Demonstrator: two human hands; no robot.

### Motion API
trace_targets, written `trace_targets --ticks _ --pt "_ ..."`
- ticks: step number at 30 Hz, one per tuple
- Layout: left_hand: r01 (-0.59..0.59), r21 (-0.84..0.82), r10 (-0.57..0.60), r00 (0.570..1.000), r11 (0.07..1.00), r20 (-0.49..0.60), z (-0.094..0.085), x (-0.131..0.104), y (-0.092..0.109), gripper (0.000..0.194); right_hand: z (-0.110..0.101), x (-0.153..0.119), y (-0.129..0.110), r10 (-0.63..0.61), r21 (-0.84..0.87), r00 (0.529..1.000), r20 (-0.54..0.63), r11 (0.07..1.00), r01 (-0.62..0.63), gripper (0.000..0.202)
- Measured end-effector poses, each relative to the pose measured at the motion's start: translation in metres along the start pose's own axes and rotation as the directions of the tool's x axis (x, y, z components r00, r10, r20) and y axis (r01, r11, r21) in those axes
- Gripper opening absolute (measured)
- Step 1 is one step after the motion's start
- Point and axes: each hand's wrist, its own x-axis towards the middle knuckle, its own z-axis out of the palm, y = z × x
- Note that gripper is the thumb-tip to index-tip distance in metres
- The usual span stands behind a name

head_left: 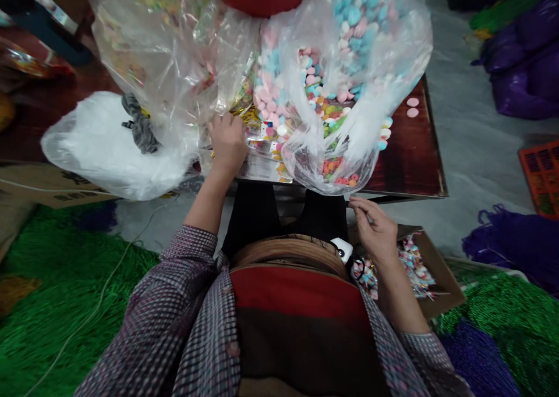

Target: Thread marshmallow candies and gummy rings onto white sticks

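Pink and blue candies (267, 97), bagged, forward of the hands

Left hand (227, 141) placed beside gold strands (250, 114) on the bench (413, 167), fingers curled; grip cannot be told. Right hand (376, 228) held just off the bench edge, fingers bent towards thumb; whether anything is pinched cannot be told. Carton (449, 292) of wrapped sweets (414, 266) seen below right forearm.

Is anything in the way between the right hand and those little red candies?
Yes, see-through plastic. The red candies show through the near end of the bag, and the right hand is outside it, by the front edge of the table. Nothing else visible is blocking it.
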Motion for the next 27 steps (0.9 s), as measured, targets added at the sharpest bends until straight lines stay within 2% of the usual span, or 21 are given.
trace_targets --ticks 3,6,9,11,13,15,17,19,20,21,22,24,25,27 --pt "-0.028 -0.015 0.027 0.998 1.000 -0.058 -0.016 0.003 0.003 0.020 0.010 0.018 -0.021 0.076 0.158 0.997 0.012 0.984 -0.077 0.020" --pt "-0.020 0.001 0.020 0.994 1.000 -0.103 -0.017 0.009 0.003 0.018 0.025 0.043 -0.047 0.116 0.328 0.991 0.063 0.936 -0.130 0.019" --pt "0.024 -0.038 -0.029 0.989 0.999 -0.144 -0.011 0.018 0.000 0.018 0.043 0.073 -0.072 0.017 0.385 0.992 0.129 0.921 -0.066 0.020" --pt "0.043 -0.105 -0.063 0.979 0.994 -0.193 -0.008 0.023 -0.002 0.018 0.059 0.092 -0.086 -0.125 0.343 0.976 0.179 0.938 0.057 0.022" --pt "0.041 -0.188 -0.086 0.968 0.981 -0.235 -0.009 0.027 -0.002 0.016 0.082 0.108 -0.096 -0.274 0.281 0.928 0.253 0.939 0.200 0.026" --pt "0.040 -0.255 -0.108 0.960 0.966 -0.257 -0.015 0.030 -0.001 0.015 0.112 0.120 -0.102 -0.369 0.222 0.859 0.355 0.926 0.306 0.029" --pt "0.043 -0.313 -0.129 0.957 0.949 -0.259 -0.023 0.030 0.001 0.016 0.143 0.130 -0.104 -0.414 0.153 0.794 0.445 0.909 0.388 0.031" --pt "0.038 -0.366 -0.143 0.954 0.930 -0.264 -0.032 0.025 0.002 0.017 0.165 0.136 -0.101 -0.382 0.063 0.764 0.519 0.909 0.412 0.028" --pt "0.035 -0.386 -0.149 0.952 0.922 -0.269 -0.036 0.019 0.001 0.018 0.170 0.138 -0.098 -0.355 0.037 0.770 0.530 0.917 0.398 0.025" --pt "0.035 -0.398 -0.154 0.950 0.917 -0.271 -0.040 0.012 0.001 0.020 0.170 0.140 -0.094 -0.327 0.033 0.796 0.509 0.932 0.362 0.023" --pt "0.038 -0.405 -0.157 0.951 0.913 -0.266 -0.043 0.004 0.002 0.021 0.166 0.141 -0.090 -0.299 0.061 0.841 0.450 0.950 0.305 0.021" --pt "0.044 -0.416 -0.143 0.967 0.908 -0.211 -0.046 -0.015 0.006 0.023 0.149 0.144 -0.082 -0.205 0.210 0.945 0.256 0.966 0.152 0.025" --pt "0.038 -0.427 -0.120 0.979 0.903 -0.166 -0.046 -0.025 0.010 0.023 0.138 0.146 -0.080 -0.131 0.310 0.976 0.176 0.948 0.071 0.030" --pt "-0.009 -0.456 -0.022 0.998 0.890 -0.064 -0.042 -0.042 0.022 0.021 0.118 0.148 -0.080 -0.017 0.464 0.985 0.172 0.884 -0.066 0.040"
